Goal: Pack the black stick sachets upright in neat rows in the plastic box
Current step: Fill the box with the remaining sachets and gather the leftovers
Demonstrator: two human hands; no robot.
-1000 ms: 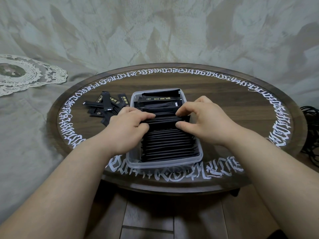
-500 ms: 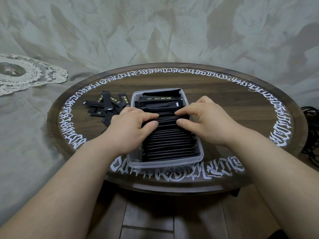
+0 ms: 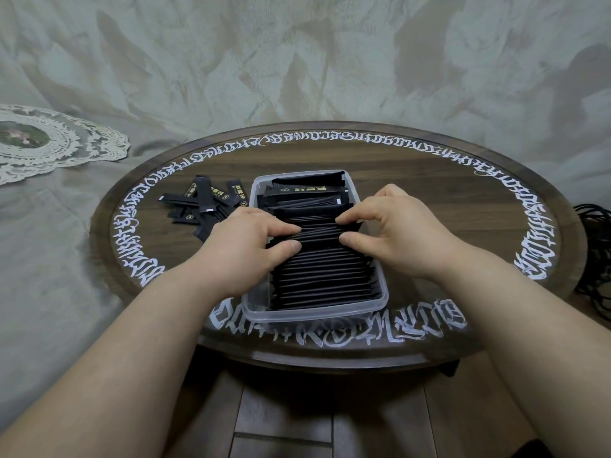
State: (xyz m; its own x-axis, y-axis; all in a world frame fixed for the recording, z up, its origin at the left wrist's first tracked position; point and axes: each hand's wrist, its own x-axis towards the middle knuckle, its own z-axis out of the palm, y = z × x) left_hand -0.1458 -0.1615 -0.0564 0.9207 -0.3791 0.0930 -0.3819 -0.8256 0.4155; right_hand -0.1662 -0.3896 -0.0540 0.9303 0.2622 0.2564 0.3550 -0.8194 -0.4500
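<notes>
In the plastic box [image 3: 315, 314] at frame centre, the packed sachets [image 3: 322, 276] stand on edge, long axes running left-right. The left hand [image 3: 246, 247] and right hand [image 3: 388, 231] each seem to pinch the row's ends narrowly. Loose sachets [image 3: 203, 203] lie upper left, nearer the left hand.

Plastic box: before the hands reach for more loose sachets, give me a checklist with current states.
1. Plastic box flat on the table: ok.
2. Near row of sachets standing on edge, tidy: ok.
3. Far-end sachets upright: not ok, they lean or lie flat.
4. Left hand and right hand fingertips pressing the row tops: ok.
5. Loose sachets left of the box, within reach: ok.
6. Room left in the box: cannot tell.
</notes>
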